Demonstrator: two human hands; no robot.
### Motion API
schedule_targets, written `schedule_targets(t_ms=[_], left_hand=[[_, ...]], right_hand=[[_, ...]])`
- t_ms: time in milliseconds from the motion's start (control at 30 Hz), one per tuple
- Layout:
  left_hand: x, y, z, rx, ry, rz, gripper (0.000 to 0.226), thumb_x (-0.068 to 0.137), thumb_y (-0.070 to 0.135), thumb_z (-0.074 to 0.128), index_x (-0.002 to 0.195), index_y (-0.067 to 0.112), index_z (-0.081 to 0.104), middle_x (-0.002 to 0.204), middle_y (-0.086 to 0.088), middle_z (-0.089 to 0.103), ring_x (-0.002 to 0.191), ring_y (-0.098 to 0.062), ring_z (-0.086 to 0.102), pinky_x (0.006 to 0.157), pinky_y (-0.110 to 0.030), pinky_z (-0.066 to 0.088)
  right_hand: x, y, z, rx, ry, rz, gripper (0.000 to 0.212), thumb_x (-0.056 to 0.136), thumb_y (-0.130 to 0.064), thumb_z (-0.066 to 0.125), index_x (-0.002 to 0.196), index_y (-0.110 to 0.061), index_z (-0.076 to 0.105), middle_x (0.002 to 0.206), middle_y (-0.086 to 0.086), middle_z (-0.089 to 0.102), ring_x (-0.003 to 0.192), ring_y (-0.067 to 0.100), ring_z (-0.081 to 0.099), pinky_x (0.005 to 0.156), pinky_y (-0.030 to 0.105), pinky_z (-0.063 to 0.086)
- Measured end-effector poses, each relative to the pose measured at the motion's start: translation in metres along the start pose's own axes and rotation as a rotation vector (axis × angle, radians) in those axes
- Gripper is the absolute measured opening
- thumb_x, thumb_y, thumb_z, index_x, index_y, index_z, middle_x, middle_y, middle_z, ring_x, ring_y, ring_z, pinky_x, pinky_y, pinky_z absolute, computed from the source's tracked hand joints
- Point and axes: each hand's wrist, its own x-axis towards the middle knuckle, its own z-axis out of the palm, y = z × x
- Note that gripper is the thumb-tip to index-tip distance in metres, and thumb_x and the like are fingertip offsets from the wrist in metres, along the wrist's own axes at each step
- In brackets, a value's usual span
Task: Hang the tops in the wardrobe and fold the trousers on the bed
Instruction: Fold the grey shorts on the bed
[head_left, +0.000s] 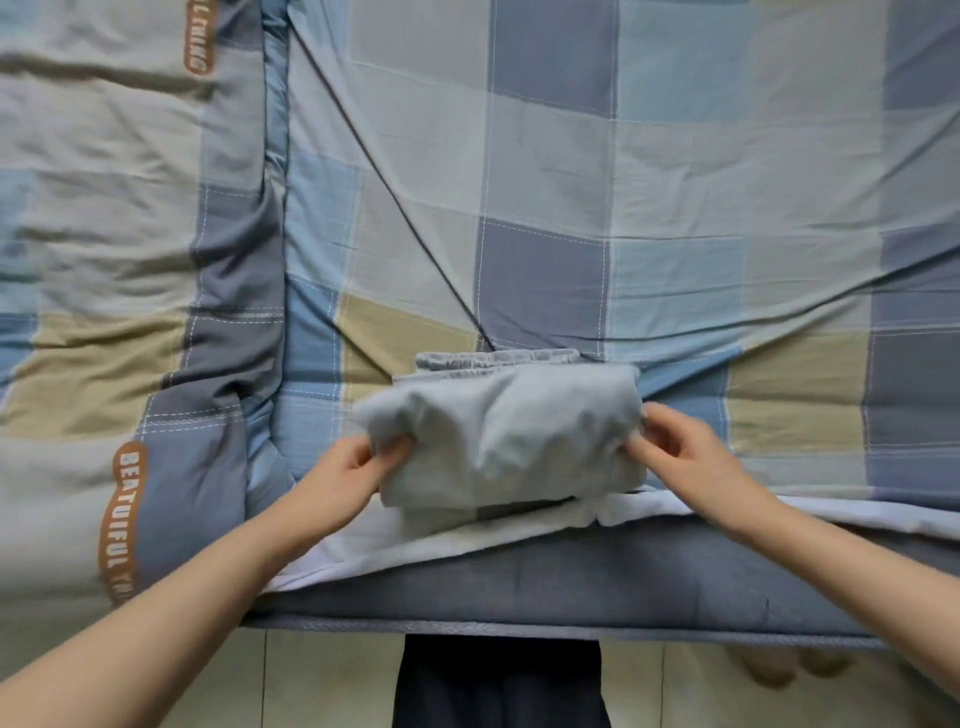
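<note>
The trousers (506, 436) lie as a thick folded bundle on the bed (675, 182), close to its near edge, with the long axis running left to right across the view and the elastic waistband (498, 359) showing along the far side. That axis is what the next move turns on — each hand sits at 1 short end of the bundle, so the cloth lies between the 2 grips, neither hand clearly nearer than the other. The left hand (345, 470) pinches the near-left corner, thumb on top and fingers tucked under the fold; this corner is blurred, so the exact layers caught cannot be told. The right hand (680, 454) is closed on the right end, fingers curled into the cloth at the edge. The near side of the bundle looks raised a little off the sheet, while the far side rests on it. To the left, just beside the bundle but apart from it, a quilt (104, 260) lies in a heap. My judgement is that 1 more fold, or a squaring-up of the ends, is in hand — any push should go away from the body, toward the waistband, since the bundle sits so near the mattress edge and could slip off toward the floor (311, 680).
</note>
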Motion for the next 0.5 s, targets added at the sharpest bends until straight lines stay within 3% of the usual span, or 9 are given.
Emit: schedule_targets(t_ms=[67,100,200,267,400,500], left_hand=[[0.004,0.015,0.012,-0.164,0.175,-0.016,0.014,0.099,0.028,0.052,0.096,0.018,0.063,0.079,0.017,0.07,0.083,0.0,0.064,0.072,-0.015,0.054],[0.006,0.023,0.019,-0.173,0.231,-0.007,0.009,0.098,0.024,0.053,0.101,0.019,0.06,0.083,0.018,0.07,0.081,0.005,0.065,0.069,-0.01,0.051],[0.016,0.018,0.041,-0.147,0.422,-0.019,0.018,0.094,0.021,0.061,0.11,0.016,0.056,0.101,0.011,0.066,0.093,-0.002,0.064,0.08,-0.018,0.049],[0.018,0.016,0.051,-0.087,0.57,0.007,0.008,0.096,0.021,0.058,0.102,0.015,0.057,0.095,0.011,0.063,0.09,-0.004,0.06,0.079,-0.027,0.045],[0.011,0.016,0.063,-0.139,0.741,0.045,0.011,0.101,0.02,0.048,0.099,0.015,0.058,0.09,0.012,0.06,0.078,0.011,0.053,0.071,-0.015,0.042],[0.014,0.008,0.069,-0.145,0.738,-0.069,0.025,0.102,0.025,0.045,0.092,0.005,0.056,0.089,-0.005,0.059,0.078,-0.008,0.052,0.068,-0.026,0.037]], right_hand=[[0.011,-0.005,0.008,0.194,0.128,0.172,0.056,0.071,-0.071,0.062,0.103,-0.026,0.061,0.091,0.008,0.063,0.084,0.013,0.054,0.082,0.041,0.047],[0.018,-0.006,0.015,0.242,0.148,0.243,0.052,0.078,-0.065,0.061,0.113,-0.027,0.057,0.101,0.005,0.064,0.09,0.012,0.056,0.089,0.041,0.046],[0.037,-0.011,0.041,0.106,0.228,0.261,0.045,0.092,-0.046,0.056,0.125,-0.017,0.046,0.113,-0.005,0.058,0.105,0.011,0.053,0.089,0.03,0.041],[0.047,-0.015,0.053,0.018,0.319,0.237,0.037,0.094,-0.041,0.054,0.119,-0.013,0.05,0.105,-0.007,0.056,0.102,0.013,0.051,0.082,0.026,0.036],[0.054,-0.016,0.056,-0.008,0.447,0.124,0.021,0.099,-0.031,0.047,0.09,-0.012,0.052,0.076,-0.01,0.053,0.076,0.015,0.05,0.064,0.025,0.029],[0.053,-0.004,0.06,-0.063,0.435,0.152,0.028,0.101,-0.031,0.042,0.084,-0.009,0.048,0.073,-0.003,0.052,0.076,0.022,0.049,0.064,0.03,0.027]])
